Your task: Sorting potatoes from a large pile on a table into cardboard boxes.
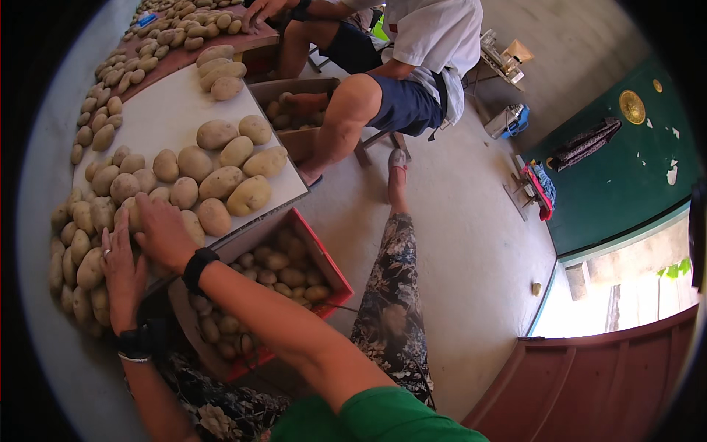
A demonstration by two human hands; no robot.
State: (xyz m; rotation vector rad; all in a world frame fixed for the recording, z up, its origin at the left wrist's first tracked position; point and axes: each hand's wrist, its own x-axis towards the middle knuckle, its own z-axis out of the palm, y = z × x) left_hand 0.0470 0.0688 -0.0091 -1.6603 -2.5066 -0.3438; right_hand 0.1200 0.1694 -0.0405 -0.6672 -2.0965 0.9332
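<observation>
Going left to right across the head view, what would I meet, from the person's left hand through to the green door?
Left hand, right hand, red-rimmed potato crate, outstretched floral trouser leg, silver container with blue handle, green door.

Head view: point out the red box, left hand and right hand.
Red box [323,253]: head view, on its right rim.
Left hand [125,276]: head view, back of the hand.
Right hand [166,234]: head view, back of the hand.

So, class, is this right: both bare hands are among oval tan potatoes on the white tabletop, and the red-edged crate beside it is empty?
Not empty: the head view shows the red-edged crate holding many loose potatoes. The bare left hand and right hand are indeed among oval tan potatoes on the white tabletop.
</observation>
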